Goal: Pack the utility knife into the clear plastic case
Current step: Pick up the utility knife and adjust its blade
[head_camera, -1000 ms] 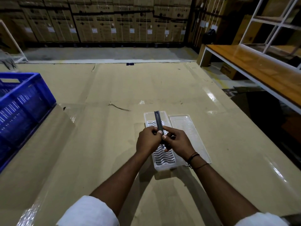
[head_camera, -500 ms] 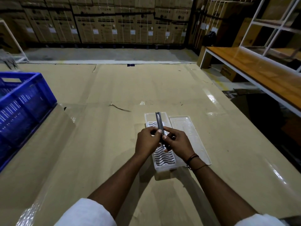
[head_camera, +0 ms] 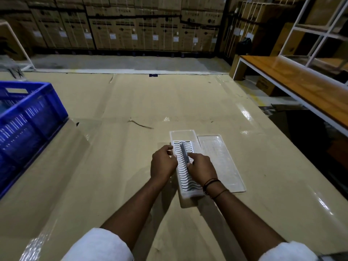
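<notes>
The clear plastic case (head_camera: 182,135) lies open on the cardboard-covered table, with a wavy black-and-white insert inside. Its clear lid (head_camera: 222,162) rests flat just to the right. The slim dark utility knife (head_camera: 184,152) lies lengthwise over the insert, low in the case. My right hand (head_camera: 202,169) holds the knife's near end with the index finger pressed on it. My left hand (head_camera: 163,162) is at the case's left rim with fingers curled; whether it touches the knife I cannot tell.
A blue plastic crate (head_camera: 28,117) stands at the table's left. A wooden bench (head_camera: 293,85) with a white frame runs along the right. Stacked cardboard boxes (head_camera: 143,25) line the far wall. A thin scrap (head_camera: 140,124) lies beyond the case.
The knife, earlier held up above the case by both hands, has come down into the case. My left hand has slipped off it toward the case's left rim.
</notes>
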